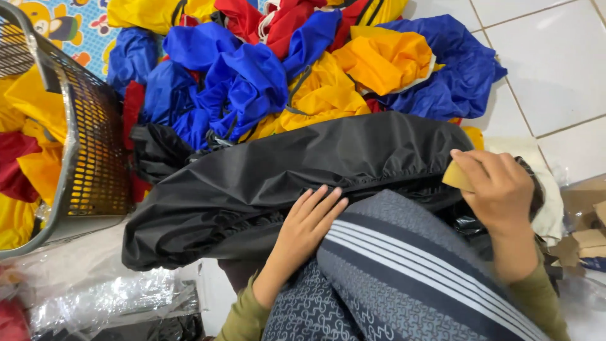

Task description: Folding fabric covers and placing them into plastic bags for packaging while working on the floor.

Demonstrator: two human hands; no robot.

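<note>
Down on the lap, the left hand (307, 222) lies flat with fingers spread on the black elasticated cover (284, 177), while the right hand (499, 189) pinches a small tan card (456, 177) at the cover's right end, beside a blue-and-yellow fabric pile (303, 69)

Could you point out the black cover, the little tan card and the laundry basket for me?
black cover (265, 170), head view, on its smooth upper panel.
tan card (456, 177), head view, on the corner showing beside the right hand (499, 189).
laundry basket (95, 151), head view, on its mesh side wall.
</note>
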